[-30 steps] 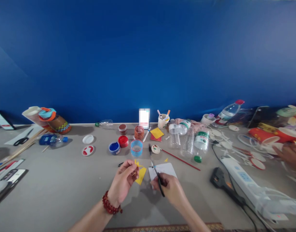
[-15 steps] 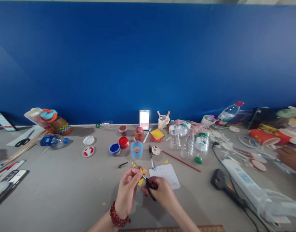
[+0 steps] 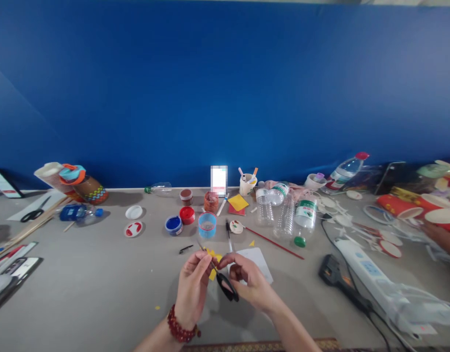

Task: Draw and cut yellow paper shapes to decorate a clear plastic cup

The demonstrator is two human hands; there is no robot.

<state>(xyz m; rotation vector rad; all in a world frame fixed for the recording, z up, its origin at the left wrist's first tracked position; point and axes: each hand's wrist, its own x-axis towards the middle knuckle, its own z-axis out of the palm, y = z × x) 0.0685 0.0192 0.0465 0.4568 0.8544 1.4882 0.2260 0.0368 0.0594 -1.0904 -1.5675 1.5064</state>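
Observation:
Black-handled scissors (image 3: 227,287) point up and to the left between my hands. My left hand (image 3: 195,278), with a red bead bracelet at the wrist, pinches a small yellow paper piece (image 3: 213,255) beside the blades. The thumb of my right hand (image 3: 249,281) is at the scissor handles, and its index finger reaches toward the yellow piece. Just beyond the hands is a blue-rimmed clear cup (image 3: 207,225). A white paper sheet (image 3: 259,261) lies partly under my right hand. Yellow scraps lie by the fingers.
Open blue paint (image 3: 173,225) and red paint (image 3: 187,215) stand beyond my left hand. A red brush (image 3: 272,242), plastic bottles (image 3: 305,215), a glue gun (image 3: 342,283) and a power strip (image 3: 371,274) lie to the right. Another person's arm (image 3: 441,237) is at the right edge.
My right hand has shifted its hold, its index finger now lifted toward my left fingertips. The scissors have turned slightly and look closed. At the right, the other person's hand has moved behind a red cup.

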